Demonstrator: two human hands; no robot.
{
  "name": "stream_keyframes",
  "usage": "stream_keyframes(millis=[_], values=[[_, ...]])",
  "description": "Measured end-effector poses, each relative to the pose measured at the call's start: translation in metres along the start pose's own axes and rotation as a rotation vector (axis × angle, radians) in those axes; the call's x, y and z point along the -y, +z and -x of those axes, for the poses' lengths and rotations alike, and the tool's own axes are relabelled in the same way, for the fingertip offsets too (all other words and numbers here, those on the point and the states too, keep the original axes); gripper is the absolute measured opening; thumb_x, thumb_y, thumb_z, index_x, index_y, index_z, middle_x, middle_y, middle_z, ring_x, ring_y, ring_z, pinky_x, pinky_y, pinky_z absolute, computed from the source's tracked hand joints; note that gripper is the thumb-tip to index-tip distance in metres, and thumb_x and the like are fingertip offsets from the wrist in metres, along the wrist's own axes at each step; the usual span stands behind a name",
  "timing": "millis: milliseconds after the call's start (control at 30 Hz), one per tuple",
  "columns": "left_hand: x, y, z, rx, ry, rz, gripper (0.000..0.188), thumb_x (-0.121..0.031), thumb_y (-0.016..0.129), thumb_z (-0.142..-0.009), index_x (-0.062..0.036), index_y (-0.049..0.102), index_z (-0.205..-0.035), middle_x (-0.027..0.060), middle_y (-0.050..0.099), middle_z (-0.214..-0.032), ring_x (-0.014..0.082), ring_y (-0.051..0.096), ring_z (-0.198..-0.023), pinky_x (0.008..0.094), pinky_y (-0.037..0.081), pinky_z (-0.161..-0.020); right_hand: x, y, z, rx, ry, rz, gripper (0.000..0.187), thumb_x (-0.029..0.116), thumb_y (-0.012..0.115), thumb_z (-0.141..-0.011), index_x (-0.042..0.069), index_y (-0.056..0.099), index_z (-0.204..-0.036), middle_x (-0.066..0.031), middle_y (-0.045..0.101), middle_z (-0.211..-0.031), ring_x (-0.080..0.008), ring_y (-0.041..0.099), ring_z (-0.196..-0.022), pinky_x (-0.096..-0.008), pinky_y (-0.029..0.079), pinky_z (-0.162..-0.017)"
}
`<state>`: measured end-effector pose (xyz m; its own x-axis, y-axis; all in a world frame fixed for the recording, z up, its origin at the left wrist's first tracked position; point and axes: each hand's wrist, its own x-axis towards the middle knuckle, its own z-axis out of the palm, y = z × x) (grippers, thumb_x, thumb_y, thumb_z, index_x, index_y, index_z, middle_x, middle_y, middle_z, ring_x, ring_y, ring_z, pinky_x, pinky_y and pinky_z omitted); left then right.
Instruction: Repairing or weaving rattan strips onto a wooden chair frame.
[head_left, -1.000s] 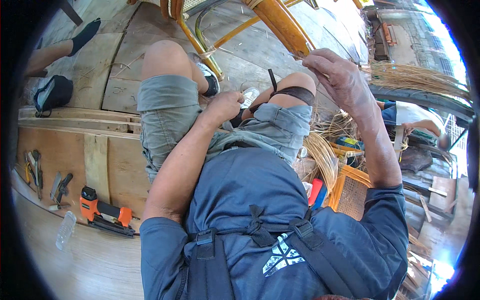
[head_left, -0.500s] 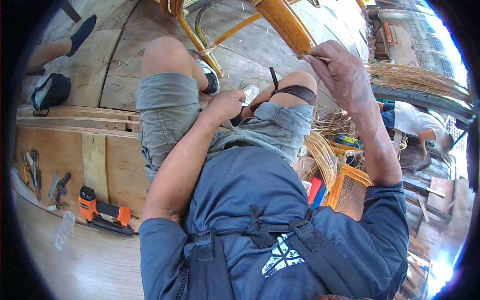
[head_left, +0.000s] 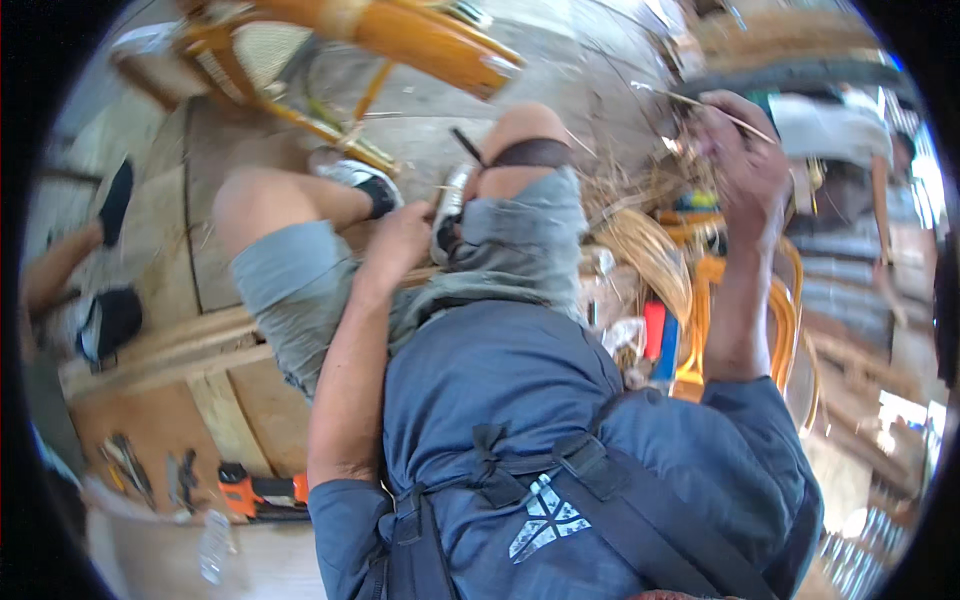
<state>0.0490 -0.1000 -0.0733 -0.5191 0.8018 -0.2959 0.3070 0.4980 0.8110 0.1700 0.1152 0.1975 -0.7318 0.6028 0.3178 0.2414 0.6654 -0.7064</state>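
My right hand is raised at the right, its fingers closed on a thin, pale rattan strip that sticks out past both sides of the hand. My left hand rests between my knees, fingers curled; a small bit of something pale may show at the fingertips, but I cannot make it out. Above my knees stands an orange-brown rattan chair frame, apart from both hands. A dark band goes round my right knee, and a slim black piece sticks up beside it.
Bundled rattan strips lie to my right, near a red object and orange chair parts. An orange nail gun, hand tools and a clear bottle lie at left. Another person is at far right.
The whole view has turned and blurred. My right hand has moved right, away from the chair frame, and more of the rattan strip shows. My left hand stays between my knees.
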Motion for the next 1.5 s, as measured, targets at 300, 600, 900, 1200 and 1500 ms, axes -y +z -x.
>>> stream_keyframes(millis=[300, 600, 900, 1200, 1500], values=[[-0.012, 0.008, -0.005, 0.107, -0.061, -0.035, 0.030, -0.010, 0.041, -0.079, 0.0006, 0.059, -0.102, 0.0205, 0.062, -0.092, 0.0323, 0.059, -0.090, 0.0360, 0.045, -0.080, -0.268, -0.042, 0.172, 0.098, 0.566, 0.451, 0.016, 0.012, 0.057, -0.082, -0.001, 0.062, -0.091, -0.0038, 0.060, -0.068, -0.0085, 0.054, -0.052, -0.0226, 0.044, -0.050], [-0.002, 0.014, 0.001, 0.126, -0.116, -0.061, 0.029, -0.013, 0.045, -0.078, -0.0014, 0.061, -0.100, 0.0235, 0.060, -0.095, 0.0354, 0.057, -0.094, 0.0388, 0.043, -0.082, -0.302, -0.012, 0.213, 0.102, 0.619, 0.429, 0.017, 0.017, 0.056, -0.083, 0.002, 0.063, -0.089, -0.0086, 0.060, -0.067, -0.0148, 0.056, -0.051, -0.0278, 0.045, -0.052], [0.009, 0.015, -0.001, 0.134, -0.174, -0.060, 0.029, -0.013, 0.045, -0.078, -0.0015, 0.060, -0.099, 0.0233, 0.060, -0.096, 0.0358, 0.056, -0.095, 0.0396, 0.043, -0.083, -0.308, -0.008, 0.204, 0.140, 0.495, 0.555, 0.023, 0.023, 0.052, -0.085, 0.003, 0.063, -0.088, -0.0106, 0.060, -0.063, -0.0200, 0.059, -0.056, -0.0325, 0.045, -0.056], [0.019, 0.018, -0.005, 0.124, -0.120, -0.135, 0.029, -0.012, 0.047, -0.077, -0.0002, 0.060, -0.100, 0.0200, 0.062, -0.093, 0.0328, 0.059, -0.089, 0.0378, 0.045, -0.079, -0.333, -0.052, 0.195, 0.326, 0.475, 0.588, 0.018, 0.016, 0.057, -0.079, 0.004, 0.062, -0.091, -0.0131, 0.062, -0.074, -0.0222, 0.058, -0.059, -0.0335, 0.045, -0.057], [0.015, 0.023, -0.002, 0.016, -0.180, -0.075, 0.031, -0.011, 0.045, -0.076, -0.0011, 0.060, -0.100, 0.0238, 0.059, -0.095, 0.0356, 0.056, -0.095, 0.0415, 0.043, -0.083, -0.090, -0.031, 0.020, 0.019, 0.292, -0.621, 0.014, 0.005, 0.056, -0.084, -0.002, 0.057, -0.096, -0.0074, 0.060, -0.080, -0.0117, 0.053, -0.061, -0.0200, 0.040, -0.052]])
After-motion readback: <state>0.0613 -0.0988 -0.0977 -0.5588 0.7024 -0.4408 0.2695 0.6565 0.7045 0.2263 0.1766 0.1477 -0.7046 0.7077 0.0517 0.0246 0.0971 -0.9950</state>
